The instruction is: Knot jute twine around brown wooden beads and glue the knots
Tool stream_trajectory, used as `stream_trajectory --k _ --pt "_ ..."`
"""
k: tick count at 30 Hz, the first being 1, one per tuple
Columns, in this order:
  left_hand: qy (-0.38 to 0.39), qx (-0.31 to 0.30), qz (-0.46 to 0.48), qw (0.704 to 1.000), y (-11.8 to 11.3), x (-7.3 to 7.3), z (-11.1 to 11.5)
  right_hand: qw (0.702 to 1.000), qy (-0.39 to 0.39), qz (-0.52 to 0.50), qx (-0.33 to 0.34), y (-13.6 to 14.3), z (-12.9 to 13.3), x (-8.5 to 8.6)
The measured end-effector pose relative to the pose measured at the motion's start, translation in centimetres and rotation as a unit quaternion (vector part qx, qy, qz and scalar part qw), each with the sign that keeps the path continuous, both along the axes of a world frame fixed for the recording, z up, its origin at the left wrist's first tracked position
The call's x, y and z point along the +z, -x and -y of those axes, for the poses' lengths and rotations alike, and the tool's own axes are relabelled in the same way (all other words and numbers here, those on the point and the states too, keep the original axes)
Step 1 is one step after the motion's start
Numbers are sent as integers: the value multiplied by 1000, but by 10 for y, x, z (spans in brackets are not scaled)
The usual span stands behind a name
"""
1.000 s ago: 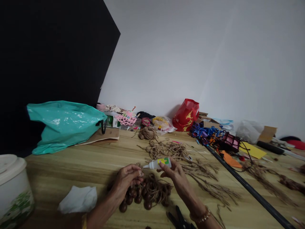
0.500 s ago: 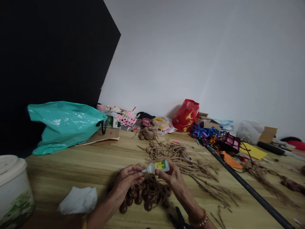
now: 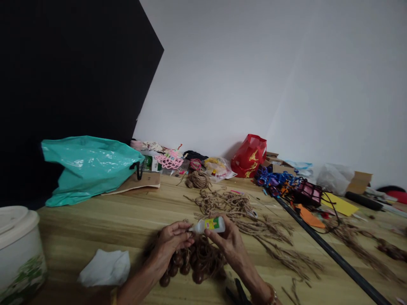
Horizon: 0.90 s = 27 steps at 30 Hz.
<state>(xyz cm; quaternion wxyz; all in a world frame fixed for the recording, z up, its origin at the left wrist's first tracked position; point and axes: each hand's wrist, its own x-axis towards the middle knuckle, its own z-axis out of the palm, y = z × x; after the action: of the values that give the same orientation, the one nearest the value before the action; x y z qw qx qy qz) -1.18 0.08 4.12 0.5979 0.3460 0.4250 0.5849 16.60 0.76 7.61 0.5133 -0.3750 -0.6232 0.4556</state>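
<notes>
My right hand (image 3: pixel 229 237) is closed around a small clear glue bottle (image 3: pixel 210 225) with a yellow and green label, tilted so its nozzle points left. The nozzle tip meets the fingertips of my left hand (image 3: pixel 174 237), which are pinched together. What they pinch is too small to make out; a bit of brown cord shows just above them. Beneath both hands lies a bunch of round dark-brown beads (image 3: pixel 197 276) on brown cords. Black-handled scissors or pliers (image 3: pixel 238 292) rest near my right wrist, partly cut off by the frame.
Loose brown cords (image 3: pixel 225 203) spread beyond my hands. A black bar (image 3: pixel 330 250) crosses the table on the right. A white tissue (image 3: pixel 104 267) and a lidded white bucket (image 3: pixel 19 254) stand left. Behind are a teal bag (image 3: pixel 92 165) and a red bag (image 3: pixel 249 156).
The glue bottle has shifted slightly left and down, toward my left fingertips, and lies more level. The view has moved a little; both hands keep their hold.
</notes>
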Motion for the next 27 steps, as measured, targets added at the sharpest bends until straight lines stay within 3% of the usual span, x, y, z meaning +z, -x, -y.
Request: stream_trajectory --k 5,18,27 --pt "2 11 3 1000 -1 0 0 1000 1 4 26 -4 -4 -6" --pt "-1 18 3 1000 1 -4 -1 998 -38 45 15 -8 -1 -1" --pt "-5 22 -7 1000 1 -10 -4 997 -57 40 -13 -4 3 -8"
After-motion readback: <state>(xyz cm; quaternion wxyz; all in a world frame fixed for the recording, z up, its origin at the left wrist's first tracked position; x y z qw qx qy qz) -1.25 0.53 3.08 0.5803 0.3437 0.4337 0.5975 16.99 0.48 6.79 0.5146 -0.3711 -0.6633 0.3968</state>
